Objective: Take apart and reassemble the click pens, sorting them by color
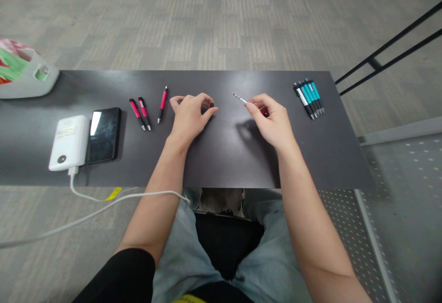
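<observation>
Right hand point(272, 118) is pinching a slim silvery refill point(239, 97) above the table point(221, 160), fingers tight, a bit of red point(265, 111) showing under them. Left hand point(189, 116) is curling loosely over a dark bit point(212, 105); can't tell if it's gripped. One pen looks partway apart. Three red pens point(142, 110) are lying left, seemingly whole, a teal-and-white row point(312, 96) right. Barrels are tapering from black grips to metallic tips; tabletop's looking smooth, dark, semi-matte.

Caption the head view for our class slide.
Between pink pens and teal pens, the left hand holds a dark piece, the right hand a slender pen part.
</observation>
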Motion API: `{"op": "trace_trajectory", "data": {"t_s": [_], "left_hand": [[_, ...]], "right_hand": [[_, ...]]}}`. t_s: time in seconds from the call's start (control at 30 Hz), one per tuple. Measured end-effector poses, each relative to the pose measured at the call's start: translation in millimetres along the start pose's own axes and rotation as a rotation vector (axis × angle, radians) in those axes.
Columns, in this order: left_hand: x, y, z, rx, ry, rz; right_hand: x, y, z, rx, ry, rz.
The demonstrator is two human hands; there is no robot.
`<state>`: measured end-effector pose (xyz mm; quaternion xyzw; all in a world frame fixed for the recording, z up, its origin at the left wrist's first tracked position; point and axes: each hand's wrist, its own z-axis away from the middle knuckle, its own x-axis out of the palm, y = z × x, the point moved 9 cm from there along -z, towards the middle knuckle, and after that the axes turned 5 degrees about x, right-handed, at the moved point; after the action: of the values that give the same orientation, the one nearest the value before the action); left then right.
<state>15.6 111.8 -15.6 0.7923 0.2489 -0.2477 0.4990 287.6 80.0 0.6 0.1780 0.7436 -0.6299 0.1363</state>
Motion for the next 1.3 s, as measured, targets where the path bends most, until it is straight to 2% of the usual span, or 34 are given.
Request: {"op": "trace_trajectory", "data": {"t_s": [0.1, 0.23, 0.3, 0.4, 0.63, 1.0, 1.1, 1.3], "left_hand": [[-7.3, -2.8, 0.6, -0.002, -0.058, -0.05], [-12.7, -4.7, 2.0, 0.052, -0.235, -0.07], [-13.9, -5.5, 2.8, 0.063, -0.276, -0.085], [-11.9, -6.3, 3.4, 0.055, -0.276, -0.099], [-8.3, -7.2, 1.6, 0.06, -0.178, -0.045], [-6.7, -9.5, 0.2, 0.066, -0.156, -0.019], [-7.7, -5.4, 0.5, 0.059, -0.178, -0.057], [-8.1, 7.4, 3.0, 0.012, -0.33, -0.2]], "right_hand": [[0.0, 0.0, 0.6, -0.007, -0.005, -0.003], [-0.4, 2.5, 0.6, -0.002, -0.012, 0.007], [-0.4, 3.3, 0.4, -0.001, -0.01, 0.007], [0.8, 2.9, 0.1, -0.006, -0.011, 0.004], [4.3, 1.1, 0.6, -0.028, -0.031, 0.015], [8.9, 4.7, 0.2, -0.051, -0.043, 0.028], [9.9, 4.5, -0.1, -0.061, -0.048, 0.039], [9.6, 7.2, -0.3, -0.06, -0.043, 0.096]]}}
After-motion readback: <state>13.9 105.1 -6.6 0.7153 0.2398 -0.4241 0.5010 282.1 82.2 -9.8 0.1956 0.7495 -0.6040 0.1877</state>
